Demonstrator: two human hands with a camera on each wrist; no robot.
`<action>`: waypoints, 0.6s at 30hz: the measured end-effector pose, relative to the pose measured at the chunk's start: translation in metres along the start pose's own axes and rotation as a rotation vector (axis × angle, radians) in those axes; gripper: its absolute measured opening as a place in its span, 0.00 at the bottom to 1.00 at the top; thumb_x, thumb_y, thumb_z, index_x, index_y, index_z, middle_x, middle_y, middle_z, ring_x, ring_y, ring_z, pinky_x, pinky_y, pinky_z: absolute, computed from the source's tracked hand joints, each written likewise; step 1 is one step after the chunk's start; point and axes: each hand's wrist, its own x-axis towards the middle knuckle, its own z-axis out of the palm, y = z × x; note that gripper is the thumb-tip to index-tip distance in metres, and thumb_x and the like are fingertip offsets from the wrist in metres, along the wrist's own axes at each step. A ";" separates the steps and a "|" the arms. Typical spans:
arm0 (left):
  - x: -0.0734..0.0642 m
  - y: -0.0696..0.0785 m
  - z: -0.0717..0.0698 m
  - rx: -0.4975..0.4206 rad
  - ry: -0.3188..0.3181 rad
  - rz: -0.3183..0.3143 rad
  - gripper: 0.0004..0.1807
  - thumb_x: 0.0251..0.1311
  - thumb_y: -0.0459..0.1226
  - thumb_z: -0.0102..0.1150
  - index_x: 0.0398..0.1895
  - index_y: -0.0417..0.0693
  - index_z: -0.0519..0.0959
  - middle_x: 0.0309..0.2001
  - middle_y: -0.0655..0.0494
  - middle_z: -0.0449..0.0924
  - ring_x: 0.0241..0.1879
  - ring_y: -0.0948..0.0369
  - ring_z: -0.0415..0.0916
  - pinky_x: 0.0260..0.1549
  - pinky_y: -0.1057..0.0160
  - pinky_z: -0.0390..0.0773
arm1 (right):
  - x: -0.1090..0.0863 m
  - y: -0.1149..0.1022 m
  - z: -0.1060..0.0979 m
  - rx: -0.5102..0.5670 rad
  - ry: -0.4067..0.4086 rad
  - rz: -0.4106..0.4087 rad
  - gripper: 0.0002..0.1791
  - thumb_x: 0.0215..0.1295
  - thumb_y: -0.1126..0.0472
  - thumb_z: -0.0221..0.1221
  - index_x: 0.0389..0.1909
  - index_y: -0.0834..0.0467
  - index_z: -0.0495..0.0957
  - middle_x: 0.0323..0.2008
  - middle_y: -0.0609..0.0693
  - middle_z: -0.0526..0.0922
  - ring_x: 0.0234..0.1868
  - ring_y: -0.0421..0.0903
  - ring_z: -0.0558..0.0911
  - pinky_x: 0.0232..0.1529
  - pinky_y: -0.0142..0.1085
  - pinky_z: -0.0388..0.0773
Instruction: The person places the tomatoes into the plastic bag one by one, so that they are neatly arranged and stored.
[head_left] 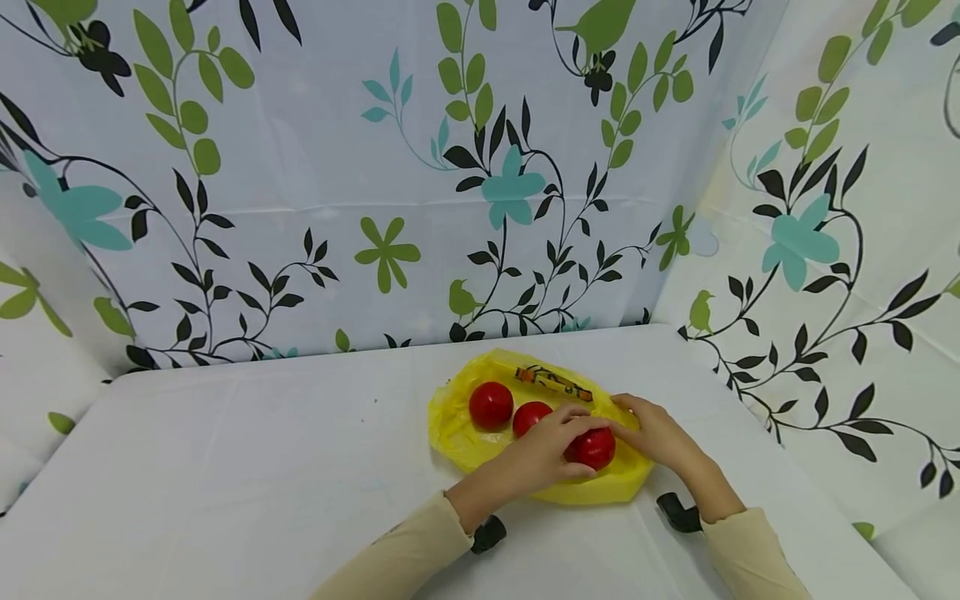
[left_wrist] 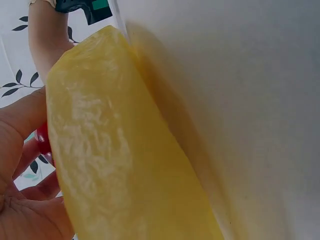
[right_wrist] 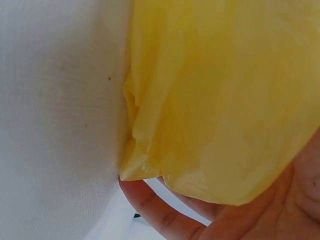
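Observation:
A yellow plastic bag point(head_left: 457, 450), spread like a shallow dish, lies on the table holding three glossy red balls and a small yellow-and-black wrapped stick point(head_left: 553, 382). My left hand point(head_left: 543, 450) reaches over its near side, fingers and thumb curled round the rightmost red ball point(head_left: 596, 450). The middle red ball point(head_left: 527, 414) is partly behind that hand; the left red ball point(head_left: 491, 406) is uncovered. My right hand point(head_left: 660, 433) holds the bag's right edge, its thumb close to the gripped ball. In the right wrist view, fingers point(right_wrist: 160, 212) bend round the yellow plastic.
The table point(head_left: 225, 475) wears a white cover. Behind it hangs a leaf-patterned curtain point(head_left: 300, 208), which continues along the right side. Black wrist devices show under the left forearm point(head_left: 489, 533) and beside the right forearm point(head_left: 678, 512).

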 end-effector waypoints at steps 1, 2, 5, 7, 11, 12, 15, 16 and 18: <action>0.001 0.000 0.001 0.004 -0.004 0.002 0.35 0.59 0.45 0.66 0.70 0.62 0.67 0.67 0.56 0.64 0.63 0.58 0.67 0.54 0.63 0.78 | 0.000 0.001 0.000 0.001 0.000 -0.003 0.26 0.69 0.58 0.59 0.61 0.70 0.70 0.60 0.69 0.73 0.62 0.69 0.70 0.60 0.63 0.68; 0.002 0.001 0.002 0.009 -0.006 0.004 0.35 0.59 0.45 0.66 0.70 0.62 0.67 0.67 0.56 0.64 0.63 0.58 0.67 0.53 0.63 0.78 | 0.000 0.001 0.000 0.001 0.000 -0.006 0.26 0.68 0.59 0.59 0.61 0.70 0.70 0.60 0.69 0.73 0.62 0.68 0.71 0.60 0.63 0.68; 0.004 0.002 0.004 0.024 -0.005 0.010 0.34 0.59 0.44 0.66 0.70 0.62 0.67 0.67 0.56 0.65 0.63 0.59 0.68 0.53 0.64 0.78 | 0.000 0.002 0.000 0.006 0.002 -0.019 0.25 0.67 0.61 0.59 0.61 0.70 0.70 0.60 0.69 0.73 0.60 0.68 0.72 0.58 0.63 0.70; 0.006 0.002 0.006 0.031 -0.006 0.006 0.34 0.59 0.44 0.66 0.69 0.62 0.67 0.66 0.56 0.65 0.63 0.59 0.68 0.53 0.63 0.78 | 0.000 0.003 -0.001 0.006 0.004 -0.024 0.25 0.67 0.62 0.59 0.61 0.70 0.70 0.59 0.69 0.73 0.59 0.68 0.73 0.57 0.62 0.71; 0.009 0.003 0.008 0.046 -0.019 -0.023 0.34 0.59 0.44 0.66 0.69 0.64 0.67 0.66 0.57 0.65 0.62 0.60 0.68 0.52 0.64 0.79 | 0.000 0.003 -0.002 0.009 0.000 -0.021 0.26 0.67 0.62 0.60 0.61 0.70 0.70 0.60 0.69 0.73 0.59 0.68 0.73 0.58 0.62 0.71; 0.009 0.004 0.009 0.051 -0.023 -0.027 0.34 0.59 0.43 0.67 0.69 0.64 0.67 0.65 0.57 0.65 0.62 0.60 0.69 0.52 0.64 0.79 | -0.001 0.004 -0.002 0.008 -0.003 -0.018 0.26 0.67 0.61 0.60 0.61 0.70 0.69 0.60 0.69 0.73 0.59 0.68 0.72 0.58 0.62 0.71; 0.011 0.004 0.011 0.070 -0.034 -0.036 0.33 0.59 0.43 0.67 0.69 0.64 0.67 0.65 0.57 0.65 0.61 0.60 0.69 0.52 0.63 0.79 | -0.001 0.004 -0.002 0.009 -0.016 -0.019 0.27 0.67 0.60 0.60 0.62 0.71 0.69 0.60 0.70 0.72 0.61 0.69 0.71 0.59 0.62 0.69; 0.012 0.004 0.011 0.075 -0.037 -0.035 0.33 0.59 0.43 0.66 0.69 0.64 0.67 0.64 0.57 0.66 0.61 0.60 0.69 0.52 0.63 0.79 | -0.001 0.004 -0.002 0.011 -0.019 -0.017 0.27 0.67 0.60 0.60 0.62 0.71 0.69 0.61 0.70 0.72 0.61 0.69 0.71 0.60 0.63 0.68; 0.013 0.004 0.013 0.089 -0.041 -0.031 0.33 0.60 0.43 0.66 0.69 0.64 0.67 0.64 0.57 0.66 0.61 0.60 0.70 0.52 0.63 0.79 | -0.001 0.005 -0.003 0.010 -0.025 -0.021 0.28 0.67 0.59 0.61 0.62 0.72 0.69 0.61 0.70 0.72 0.62 0.69 0.70 0.60 0.63 0.68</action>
